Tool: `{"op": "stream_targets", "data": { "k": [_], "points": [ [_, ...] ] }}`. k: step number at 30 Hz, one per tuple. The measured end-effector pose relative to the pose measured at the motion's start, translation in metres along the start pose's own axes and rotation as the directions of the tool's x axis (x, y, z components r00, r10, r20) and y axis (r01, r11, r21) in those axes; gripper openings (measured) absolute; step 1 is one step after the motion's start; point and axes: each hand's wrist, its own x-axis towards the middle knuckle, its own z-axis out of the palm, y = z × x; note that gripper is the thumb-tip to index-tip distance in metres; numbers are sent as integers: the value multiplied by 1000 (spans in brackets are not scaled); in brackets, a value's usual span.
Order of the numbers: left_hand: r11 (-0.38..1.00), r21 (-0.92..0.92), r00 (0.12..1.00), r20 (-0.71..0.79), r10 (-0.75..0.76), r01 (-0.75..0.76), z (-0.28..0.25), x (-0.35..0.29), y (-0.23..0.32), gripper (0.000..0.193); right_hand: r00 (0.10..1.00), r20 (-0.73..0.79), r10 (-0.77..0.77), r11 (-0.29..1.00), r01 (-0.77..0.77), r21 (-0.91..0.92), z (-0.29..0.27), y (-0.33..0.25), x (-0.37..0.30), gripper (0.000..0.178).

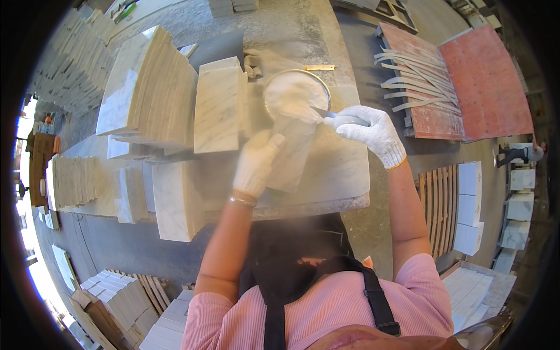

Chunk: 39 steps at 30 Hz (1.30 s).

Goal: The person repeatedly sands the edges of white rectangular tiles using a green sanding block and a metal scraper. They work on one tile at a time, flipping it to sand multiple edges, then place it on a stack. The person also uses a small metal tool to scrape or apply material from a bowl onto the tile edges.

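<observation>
My left hand (256,166), in a white knit glove, grips the left edge of a pale marble tile (294,154). The tile's far end reaches the near rim of a round pan (329,95) filled with white powder or paste. My right hand (374,133), gloved the same way, is closed round the bluish handle of a putty knife (328,114). The knife's blade points left, over the pan's right side and beside the tile's far end. White material lies along that end of the tile.
Left of my left hand stand marble tiles (217,111) and a larger stack (146,87) on the worktable (344,169). A yellow strip (319,67) and a crumpled cloth (252,65) lie near the pan. Beyond my right arm are a red board with pale strips (493,87) and a wooden pallet (438,204).
</observation>
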Motion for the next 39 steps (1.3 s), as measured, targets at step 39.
{"op": "stream_targets", "data": {
  "k": [39],
  "points": [
    [1000,21,1000,-27,3,-2,1,1,-1,42,1000,5,-26,999,26,-23,9,-7,9,22]
  ]
}}
